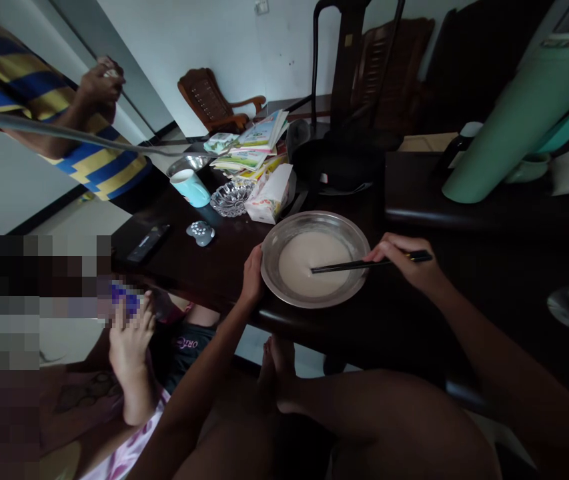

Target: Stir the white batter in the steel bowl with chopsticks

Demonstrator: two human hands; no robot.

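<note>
Metal bowl [271, 267], likely weighty, slick: best gripped by rim. My left fingers [255, 263] cup bowl's side; right fingers [387, 249] pinch chopsticks [339, 267].

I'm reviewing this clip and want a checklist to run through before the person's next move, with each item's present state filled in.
1. Left hand against the metal bowl: ok, it touches the bowl's left side.
2. Right hand holding the black chopsticks: ok, gripped toward their upper end.
3. Chopstick tips in the pale liquid: ok, they dip in near its middle.
4. Liquid within the bowl: ok, its surface lies below the rim.
5. Bowl's base fully on the table: cannot tell, the base is hidden and the table's edge is close.
6. Free space around the bowl: not ok, a white box stands close behind its rim.
</note>
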